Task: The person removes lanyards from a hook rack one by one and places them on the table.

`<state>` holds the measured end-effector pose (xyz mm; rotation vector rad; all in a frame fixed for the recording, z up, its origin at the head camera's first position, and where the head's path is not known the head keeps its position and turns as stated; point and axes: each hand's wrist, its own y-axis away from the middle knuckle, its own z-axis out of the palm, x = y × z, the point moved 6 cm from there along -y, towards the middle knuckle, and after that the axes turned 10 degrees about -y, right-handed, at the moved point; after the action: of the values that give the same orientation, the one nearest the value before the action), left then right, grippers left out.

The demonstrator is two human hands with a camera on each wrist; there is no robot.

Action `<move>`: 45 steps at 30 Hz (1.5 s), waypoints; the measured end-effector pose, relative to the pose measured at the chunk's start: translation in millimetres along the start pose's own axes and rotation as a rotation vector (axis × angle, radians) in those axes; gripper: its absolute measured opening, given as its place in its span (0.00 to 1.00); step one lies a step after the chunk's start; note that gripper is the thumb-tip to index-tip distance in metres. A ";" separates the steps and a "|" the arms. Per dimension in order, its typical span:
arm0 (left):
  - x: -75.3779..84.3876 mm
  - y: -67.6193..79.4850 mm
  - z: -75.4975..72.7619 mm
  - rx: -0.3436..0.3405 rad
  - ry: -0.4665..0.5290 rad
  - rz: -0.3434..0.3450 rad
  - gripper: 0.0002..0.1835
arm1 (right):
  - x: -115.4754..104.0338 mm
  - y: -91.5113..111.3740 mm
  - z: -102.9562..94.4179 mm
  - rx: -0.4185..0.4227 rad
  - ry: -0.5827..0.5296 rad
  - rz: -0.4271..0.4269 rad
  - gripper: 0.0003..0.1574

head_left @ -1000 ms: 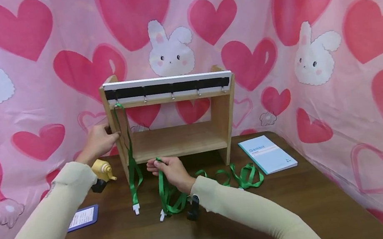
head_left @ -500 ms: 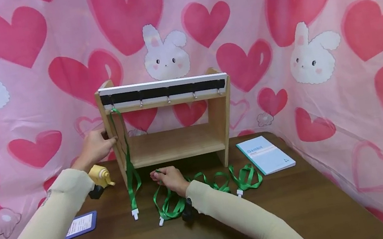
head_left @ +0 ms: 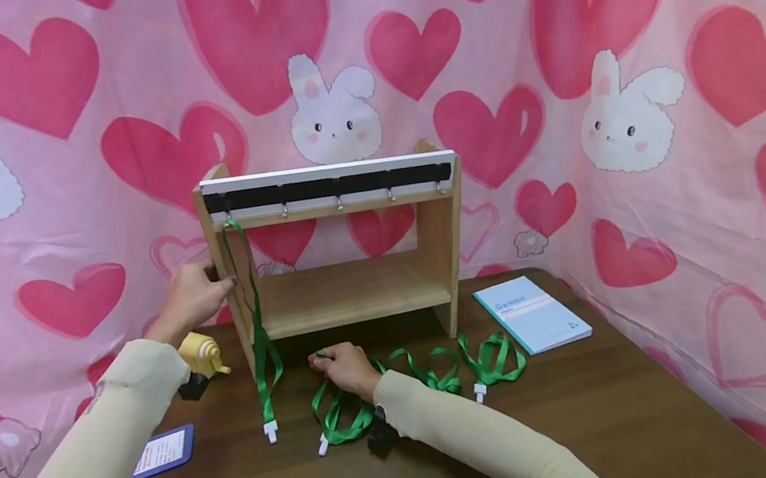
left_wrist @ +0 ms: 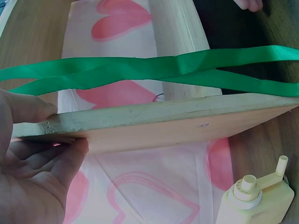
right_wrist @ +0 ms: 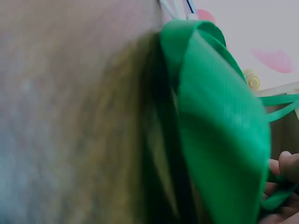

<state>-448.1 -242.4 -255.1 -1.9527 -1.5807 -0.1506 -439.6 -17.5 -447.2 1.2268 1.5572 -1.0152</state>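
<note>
My left hand (head_left: pixel 193 294) grips the left side panel of a small wooden shelf (head_left: pixel 356 303), with the thumb and fingers on either side of the panel's edge (left_wrist: pixel 126 116) in the left wrist view. From the leftmost hook of the shelf's top rail (head_left: pixel 329 186) hangs a green lanyard (head_left: pixel 262 344), its white clip low near the table. My right hand (head_left: pixel 345 368), low in front of the shelf, pinches the strap of another green lanyard (head_left: pixel 343 434). The rest of that strap lies looped on the table, with a white clip (head_left: pixel 323 445) at its near end.
More green lanyards (head_left: pixel 494 360) lie to the right of my right hand. A pale blue book (head_left: pixel 533 315) is at the right. On the left are a yellow pump bottle (head_left: pixel 201 356) and a blue-framed card (head_left: pixel 163 452). A heart-patterned cloth (head_left: pixel 486 129) surrounds the table.
My right hand has come down with the lanyard, and its strap now spreads in a loop on the table. My left hand keeps its grip on the shelf. The head view has shifted slightly.
</note>
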 end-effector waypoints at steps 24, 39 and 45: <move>-0.9 -3.2 -4.4 -0.005 0.031 -0.017 0.23 | -71.5 34.8 -33.2 -0.072 0.197 -0.247 0.24; -3.4 -0.9 0.2 -0.046 0.051 -0.045 0.22 | -231.7 35.5 -55.0 -0.012 0.196 -0.714 0.30; -0.8 -1.0 2.4 -0.014 0.038 -0.023 0.20 | -246.8 18.7 -36.9 -0.055 0.099 -0.571 0.35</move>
<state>-450.0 -241.7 -257.0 -1.9314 -1.5816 -0.2073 -396.7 -43.1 -202.0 0.8125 2.0609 -1.2668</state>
